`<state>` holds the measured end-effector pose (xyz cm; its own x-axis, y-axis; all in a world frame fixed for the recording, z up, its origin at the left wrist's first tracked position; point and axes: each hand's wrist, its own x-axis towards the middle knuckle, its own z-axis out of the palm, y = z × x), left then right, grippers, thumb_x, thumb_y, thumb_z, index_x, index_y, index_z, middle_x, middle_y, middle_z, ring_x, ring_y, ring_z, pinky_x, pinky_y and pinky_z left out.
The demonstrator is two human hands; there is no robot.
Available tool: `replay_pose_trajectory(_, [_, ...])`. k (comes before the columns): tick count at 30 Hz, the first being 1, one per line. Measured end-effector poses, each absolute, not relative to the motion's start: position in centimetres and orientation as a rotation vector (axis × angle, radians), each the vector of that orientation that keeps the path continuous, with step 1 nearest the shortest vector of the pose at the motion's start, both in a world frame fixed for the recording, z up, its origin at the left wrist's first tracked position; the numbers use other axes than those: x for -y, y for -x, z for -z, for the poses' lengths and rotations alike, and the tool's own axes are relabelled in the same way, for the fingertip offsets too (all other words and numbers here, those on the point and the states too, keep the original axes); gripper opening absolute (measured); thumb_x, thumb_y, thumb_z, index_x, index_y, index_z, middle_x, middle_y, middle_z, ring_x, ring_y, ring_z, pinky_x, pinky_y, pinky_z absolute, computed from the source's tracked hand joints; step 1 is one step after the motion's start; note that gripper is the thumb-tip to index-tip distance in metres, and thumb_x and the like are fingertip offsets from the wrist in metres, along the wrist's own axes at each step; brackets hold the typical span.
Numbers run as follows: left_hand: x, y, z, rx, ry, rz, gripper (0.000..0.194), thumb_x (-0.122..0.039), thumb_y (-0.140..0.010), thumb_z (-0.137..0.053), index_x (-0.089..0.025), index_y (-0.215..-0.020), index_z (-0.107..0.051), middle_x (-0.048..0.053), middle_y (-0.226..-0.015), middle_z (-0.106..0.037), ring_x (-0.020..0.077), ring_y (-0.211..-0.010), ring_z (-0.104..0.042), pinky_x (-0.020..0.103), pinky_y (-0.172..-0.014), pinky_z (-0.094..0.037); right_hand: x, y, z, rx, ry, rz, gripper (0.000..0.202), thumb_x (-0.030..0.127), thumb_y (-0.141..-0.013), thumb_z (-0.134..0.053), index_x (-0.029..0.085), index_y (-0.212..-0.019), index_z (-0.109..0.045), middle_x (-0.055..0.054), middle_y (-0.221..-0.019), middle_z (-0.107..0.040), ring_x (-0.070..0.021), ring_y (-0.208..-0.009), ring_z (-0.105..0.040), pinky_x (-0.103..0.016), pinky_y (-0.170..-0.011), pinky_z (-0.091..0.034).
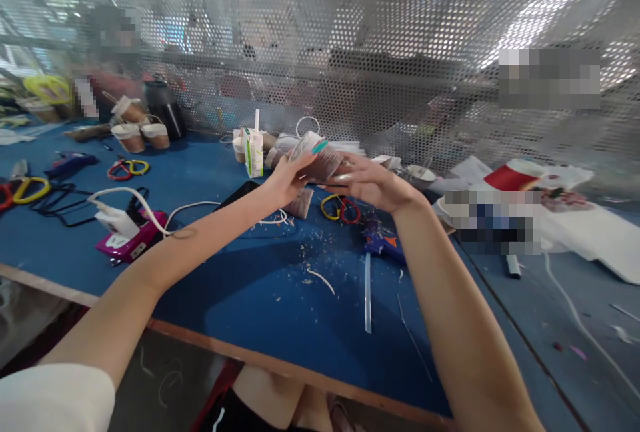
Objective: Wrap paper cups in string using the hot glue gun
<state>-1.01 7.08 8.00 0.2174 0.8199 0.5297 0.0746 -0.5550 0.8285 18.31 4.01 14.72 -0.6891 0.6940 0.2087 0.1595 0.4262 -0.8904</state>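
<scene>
Out over the back of the table, a tilted cup (324, 164) is in my hands; it looks wrapped in brown cord, with a pale rim and a teal patch. My left hand (290, 175) is closed around its left side, the thumb along the upper part. On the right side, the fingers of my right hand (370, 180) bend against the cup, and some fingertips are blurred. Beneath them lies a brown ribbed piece (301, 203). Red-and-yellow scissors (341, 208) and a blue glue gun (383, 244) with a clear glue stick (369, 292) rest close by.
A magenta power strip (131, 235) with a white plug and cable sits left. Behind it are more scissors (128, 169), several brown cups (129, 137) and a dark bottle (165, 109). A drink carton (254, 153) stands before the perforated metal screen (300, 52). White sheets (595, 239) lie right.
</scene>
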Motion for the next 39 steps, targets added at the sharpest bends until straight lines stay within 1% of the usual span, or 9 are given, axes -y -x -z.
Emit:
replay_pose_trajectory(5, [-4.7, -1.0, -7.1, -0.89, -1.894, -1.737, 0.095, -0.051, -0.076, -0.075, -0.031, -0.141, -0.009, 0.01, -0.142, -0.045, 0.0278, -0.134, -0.045, 0.049, -0.112, -0.041, -3.7, -16.6, -14.7, 1.859, 0.913, -1.274, 0.052, 0.055, -0.098, -0.035, 0.016, -0.123, -0.059, -0.008, -0.095, -0.073, -0.0188, -0.078, -0.071, -0.033, -0.069, -0.06])
replay_pose_trajectory(8, [-3.7, -1.3, -7.0, -1.006, -2.078, -1.829, 0.102, -0.059, -0.072, -0.076, -0.031, -0.144, -0.01, 0.011, -0.148, -0.036, 0.0332, -0.139, -0.036, 0.051, -0.116, -0.034, -4.1, -15.7, -14.3, 1.777, 0.996, -1.347, 0.063, 0.065, -0.095, -0.03, 0.015, -0.116, -0.062, -0.01, -0.083, -0.071, -0.0195, -0.07, -0.068, -0.033, -0.06, -0.058])
replay_pose_trajectory(12, [-4.0, -1.0, -6.7, -0.89, -2.279, -1.782, 0.108, -0.069, -0.074, -0.066, -0.023, -0.147, -0.001, 0.019, -0.15, -0.027, 0.0351, -0.143, -0.032, 0.054, -0.118, -0.031, -3.6, -16.1, -14.9, 1.59, 1.067, -1.463, 0.06, 0.07, -0.084, -0.05, 0.018, -0.113, -0.062, -0.011, -0.086, -0.071, -0.023, -0.075, -0.066, -0.039, -0.064, -0.058])
replay_pose_trajectory(15, [-4.2, -0.6, -7.1, -0.715, -2.402, -1.72, 0.103, -0.066, -0.079, -0.062, -0.021, -0.148, 0.001, 0.021, -0.148, -0.033, 0.0343, -0.14, -0.038, 0.052, -0.114, -0.036, -2.9, -16.8, -15.3, 1.49, 0.946, -1.546, 0.053, 0.059, -0.076, -0.066, 0.024, -0.114, -0.061, -0.005, -0.1, -0.07, -0.0231, -0.091, -0.065, -0.04, -0.079, -0.056])
replay_pose_trajectory(19, [-3.9, 0.4, -8.4, -0.637, -2.601, -1.733, 0.074, -0.054, -0.08, -0.067, -0.023, -0.138, -0.032, 0.014, -0.131, -0.056, 0.0296, -0.122, -0.056, 0.049, -0.104, -0.046, -2.7, -17.0, -14.9, 1.614, 0.8, -1.559, 0.046, 0.056, -0.067, -0.073, 0.022, -0.095, -0.065, -0.003, -0.093, -0.069, -0.0224, -0.09, -0.064, -0.04, -0.085, -0.054])
replay_pose_trajectory(23, [-4.0, 1.4, -9.2, -0.794, -2.752, -1.878, 0.054, -0.049, -0.08, -0.068, -0.022, -0.123, -0.049, 0.01, -0.12, -0.063, 0.0292, -0.122, -0.056, 0.052, -0.107, -0.043, -3.3, -16.8, -14.6, 1.689, 0.759, -1.404, 0.044, 0.059, -0.068, -0.071, 0.022, -0.091, -0.064, -0.002, -0.087, -0.067, -0.0192, -0.086, -0.063, -0.037, -0.084, -0.053])
replay_pose_trajectory(30, [-4.8, 2.7, -9.8, -1.276, -2.591, -2.147, 0.066, -0.049, -0.073, -0.076, -0.023, -0.126, -0.048, 0.011, -0.122, -0.056, 0.0345, -0.125, -0.048, 0.055, -0.109, -0.037, -3.4, -18.8, -15.5, 2.027, 0.761, -0.676, 0.042, 0.041, -0.071, -0.072, 0.022, -0.105, -0.056, -0.006, -0.109, -0.066, -0.0196, -0.09, -0.064, -0.036, -0.078, -0.054])
replay_pose_trajectory(33, [-4.9, 2.8, -9.8, -1.191, -2.6, -2.138, 0.065, -0.044, -0.076, -0.073, -0.023, -0.13, -0.043, 0.012, -0.124, -0.052, 0.0309, -0.119, -0.052, 0.048, -0.103, -0.044, -2.6, -18.9, -15.9, 2.305, 0.837, -0.618, 0.05, 0.042, -0.068, -0.076, 0.021, -0.107, -0.051, -0.005, -0.096, -0.066, -0.017, -0.072, -0.062, -0.032, -0.064, -0.052])
replay_pose_trajectory(39, [-4.5, 2.0, -9.4, -1.131, -2.721, -1.961, 0.06, -0.035, -0.081, -0.068, -0.021, -0.132, -0.039, 0.012, -0.122, -0.054, 0.0299, -0.12, -0.053, 0.048, -0.105, -0.044, -1.4, -17.3, -16.5, 2.515, 1.015, 0.011, 0.027, 0.037, -0.083, -0.067, 0.02, -0.07, -0.05, 0.0, -0.064, -0.057, -0.0131, -0.057, -0.05, -0.027, -0.056, -0.036])
